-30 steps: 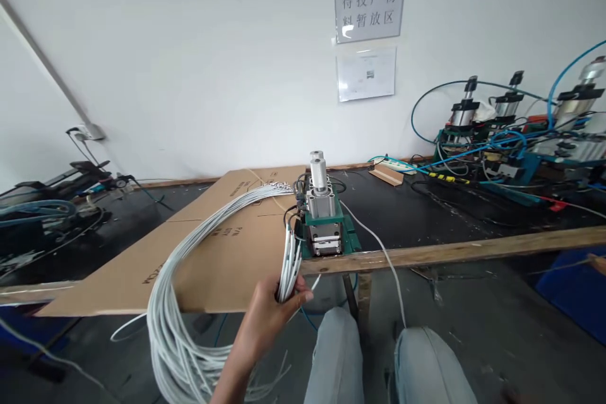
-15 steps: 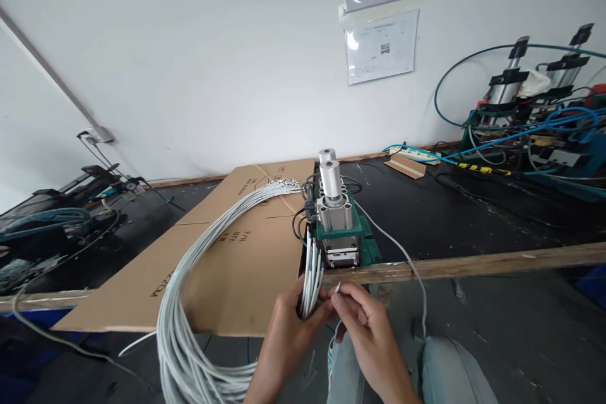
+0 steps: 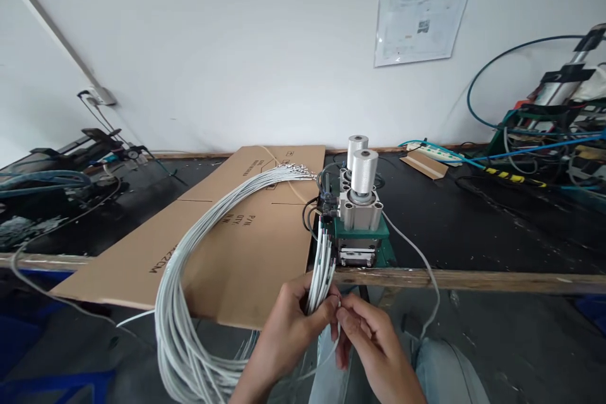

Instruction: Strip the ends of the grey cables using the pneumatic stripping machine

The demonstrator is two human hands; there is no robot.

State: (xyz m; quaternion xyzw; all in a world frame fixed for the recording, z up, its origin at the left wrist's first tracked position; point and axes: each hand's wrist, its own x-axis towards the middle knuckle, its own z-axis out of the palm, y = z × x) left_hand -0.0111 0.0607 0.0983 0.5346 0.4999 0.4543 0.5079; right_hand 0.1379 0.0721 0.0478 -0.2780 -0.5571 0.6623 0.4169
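My left hand [image 3: 288, 325] is closed round a thick bundle of thin white cables [image 3: 189, 278], gripping it just below the stripped ends that point up toward a small green machine [image 3: 362, 233] with two silver cylinders at the bench edge. The bundle loops down to the left and back up over a flat cardboard sheet [image 3: 237, 233]. My right hand [image 3: 367, 334] sits right beside the left, thumb and fingers pinched on a single white cable [image 3: 337, 328] next to the bundle.
The wooden front edge of the black bench [image 3: 473, 279] runs across the view. More pneumatic machines with blue hoses [image 3: 549, 113] stand at the right rear, and dark equipment [image 3: 52, 183] at the left. A white power strip [image 3: 426, 153] lies behind the machine. My knees [image 3: 440, 366] are below.
My right hand came into view and met the left at the bundle, then pinched one cable. The view has dropped and shifted so the machine sits further right.
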